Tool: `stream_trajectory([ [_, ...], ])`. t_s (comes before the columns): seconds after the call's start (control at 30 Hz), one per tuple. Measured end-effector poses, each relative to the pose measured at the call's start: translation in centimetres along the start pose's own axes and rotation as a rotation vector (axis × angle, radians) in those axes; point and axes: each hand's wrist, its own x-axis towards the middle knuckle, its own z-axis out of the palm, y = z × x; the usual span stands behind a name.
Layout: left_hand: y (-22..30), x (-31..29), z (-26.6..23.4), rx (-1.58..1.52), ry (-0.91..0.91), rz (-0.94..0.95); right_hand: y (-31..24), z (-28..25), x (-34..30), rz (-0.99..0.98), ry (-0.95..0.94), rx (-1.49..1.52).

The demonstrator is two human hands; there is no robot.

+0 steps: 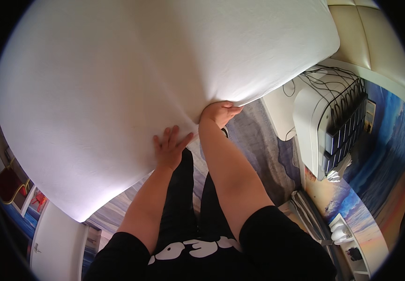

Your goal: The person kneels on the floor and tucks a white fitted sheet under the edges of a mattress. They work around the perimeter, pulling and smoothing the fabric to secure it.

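Note:
A white bed sheet (104,84) covers the mattress in front of me, stretched smooth with a few creases running toward its near edge. My left hand (168,149) lies flat against the sheet near that edge, fingers spread, holding nothing. Just to its right, my right hand (220,113) is closed at the side of the mattress, its fingers curled around the sheet's edge. The cloth puckers right above this hand. Part of its grip is hidden, so how much cloth it holds is unclear.
On the right, a white bedside cabinet (312,110) carries a black rack (345,136) with many dark cables (336,77). A cream padded headboard (376,37) stands at the far right. Grey patterned flooring (263,145) shows below. A white door (57,239) and a dark red chair (11,183) are at left.

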Motion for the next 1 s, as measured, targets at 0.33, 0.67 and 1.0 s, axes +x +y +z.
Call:
stream_trajectory([
  [0.33, -0.5, 0.7, 2.0, 0.241, 0.328, 0.072, 0.3, 0.6, -0.2, -0.019, -0.108, 0.323],
  [0.67, 0.7, -0.4, -0.1, 0.086, 0.175, -0.049, 5.5, -3.4, 4.1, -0.154, -0.536, 0.322],
  [1.0, 5.1, -1.6, -0.6, -0.036, 0.355, -0.298, 4.4, -11.3, 6.4, -1.329, -0.888, -0.165],
])
